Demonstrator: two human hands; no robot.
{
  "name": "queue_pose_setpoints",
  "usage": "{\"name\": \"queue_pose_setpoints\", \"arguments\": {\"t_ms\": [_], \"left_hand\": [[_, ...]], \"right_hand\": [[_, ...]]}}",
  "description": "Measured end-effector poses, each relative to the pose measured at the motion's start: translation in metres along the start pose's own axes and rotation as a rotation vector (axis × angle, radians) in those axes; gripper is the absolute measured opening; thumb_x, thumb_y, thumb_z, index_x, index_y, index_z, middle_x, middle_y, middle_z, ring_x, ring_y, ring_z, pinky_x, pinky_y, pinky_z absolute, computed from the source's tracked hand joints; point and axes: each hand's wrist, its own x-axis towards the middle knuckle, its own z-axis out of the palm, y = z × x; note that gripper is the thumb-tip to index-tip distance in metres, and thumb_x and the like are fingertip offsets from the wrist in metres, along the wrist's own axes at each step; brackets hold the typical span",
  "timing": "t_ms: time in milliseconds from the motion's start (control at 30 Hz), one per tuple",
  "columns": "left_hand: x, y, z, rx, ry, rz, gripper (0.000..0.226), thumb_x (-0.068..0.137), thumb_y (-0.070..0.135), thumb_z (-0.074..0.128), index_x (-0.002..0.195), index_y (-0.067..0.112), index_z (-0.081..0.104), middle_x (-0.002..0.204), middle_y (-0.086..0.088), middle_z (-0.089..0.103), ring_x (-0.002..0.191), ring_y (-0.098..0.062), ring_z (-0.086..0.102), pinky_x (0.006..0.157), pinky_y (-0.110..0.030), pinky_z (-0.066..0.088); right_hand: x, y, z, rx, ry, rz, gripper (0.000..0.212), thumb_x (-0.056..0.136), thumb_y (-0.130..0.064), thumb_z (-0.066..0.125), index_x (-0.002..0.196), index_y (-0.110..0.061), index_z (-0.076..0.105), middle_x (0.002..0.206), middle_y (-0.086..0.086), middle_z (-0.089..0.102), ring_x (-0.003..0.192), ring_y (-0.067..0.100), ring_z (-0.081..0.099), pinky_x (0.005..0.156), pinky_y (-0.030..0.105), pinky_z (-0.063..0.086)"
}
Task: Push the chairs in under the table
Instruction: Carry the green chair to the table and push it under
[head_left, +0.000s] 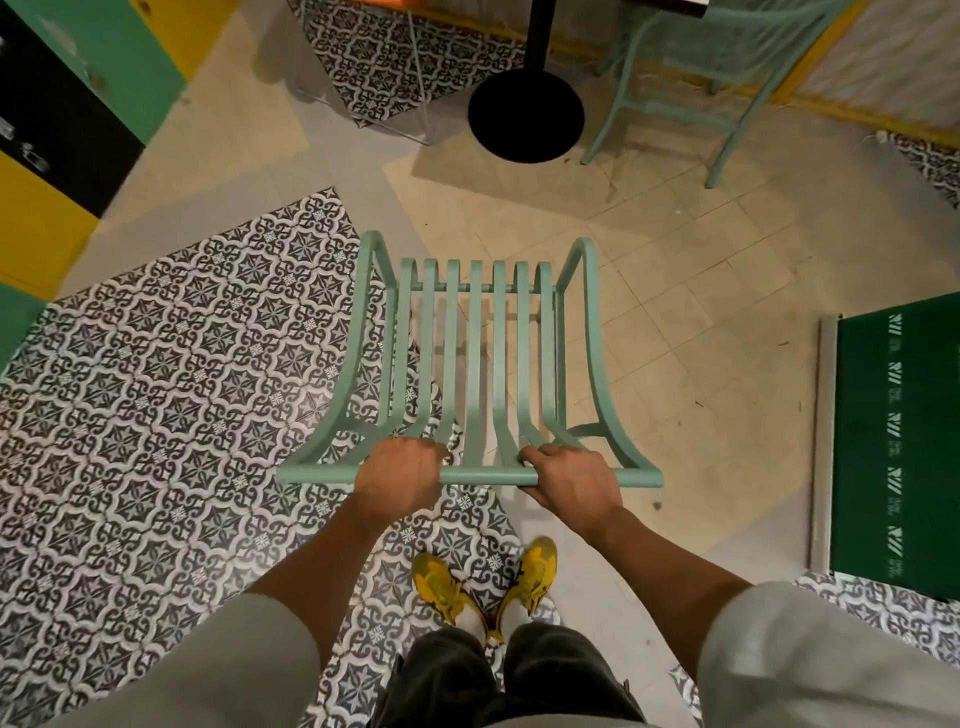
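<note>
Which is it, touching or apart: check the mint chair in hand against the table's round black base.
Apart. The head view shows bare beige floor between the held chair's front edge and the black base.

1 head view, steeply downward, close

Seen from overhead: floor (701, 291) of pale cream tiles, scuffed and streaked, set against angular patches of black-and-white patterned tiles (156, 374) at left and at top centre. Along the left edge, cabinet fronts (78, 104) in green, black and yellow. At right, lying flat on the floor, a dark green mat (898, 441) printed with a column of white marks, edged by a grey metal strip (823, 441). Along the upper right, a yellow skirting line (831, 106) below a pale wall. Warm, even indoor light, soft shadows on the tiles.
</note>
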Motion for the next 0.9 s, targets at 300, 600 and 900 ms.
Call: {"name": "queue_pose_setpoints", "arguments": {"t_ms": [300,600,900], "left_hand": [[0.029,-0.019,-0.018,0.013,0.041,0.010,0.019,0.092,0.022,0.054,0.102,0.025,0.070,0.066,-0.001,0.061,0.055,-0.018,0.063,0.047,-0.027,0.048],[0.091,-0.059,-0.053,0.007,0.192,0.110,0.022,0.089,0.013,0.055,0.093,0.019,0.076,0.058,0.000,0.059,0.044,-0.019,0.057,0.041,-0.028,0.045],[0.154,-0.092,-0.075,0.155,0.502,0.206,0.026,0.093,0.025,0.058,0.071,0.022,0.072,0.048,0.001,0.050,0.038,-0.019,0.049,0.041,-0.024,0.037]], "right_hand": [[0.036,0.010,-0.009,-0.037,0.044,0.037,0.038,0.090,-0.062,0.068,0.111,-0.031,0.069,0.083,-0.006,0.072,0.068,0.023,0.070,0.053,0.032,0.050],[0.107,0.033,-0.027,-0.079,0.091,0.110,0.033,0.085,-0.063,0.075,0.099,-0.033,0.070,0.066,-0.008,0.064,0.050,0.020,0.061,0.046,0.024,0.035],[0.167,0.062,-0.041,-0.117,0.126,0.145,0.039,0.081,-0.069,0.074,0.092,-0.033,0.066,0.063,-0.008,0.059,0.046,0.019,0.057,0.044,0.025,0.032]]}}
